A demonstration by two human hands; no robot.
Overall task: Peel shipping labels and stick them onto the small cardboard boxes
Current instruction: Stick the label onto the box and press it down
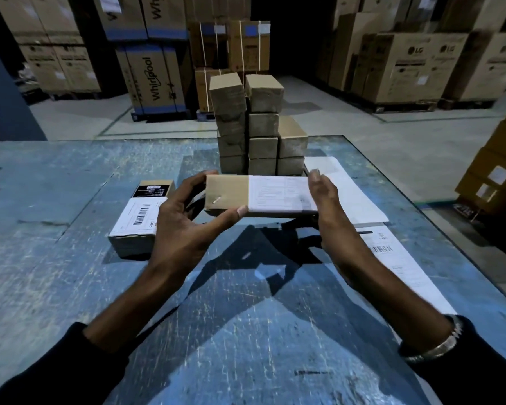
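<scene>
I hold a small cardboard box (227, 195) above the blue table (56, 229). A white shipping label (279, 195) covers the box's right half. My left hand (184, 220) grips the box's left end, thumb on the near edge and fingers behind. My right hand (324, 200) lies with straight fingers against the labelled right end. A second box with a barcode label (139, 219) lies on the table to the left. Behind the held box stands a stack of plain small boxes (260, 127).
White label sheets (392, 258) lie on the table at the right, one with a barcode, another (345, 185) further back. The table's right edge runs diagonally near them. Large appliance cartons (155, 80) on pallets fill the warehouse floor beyond.
</scene>
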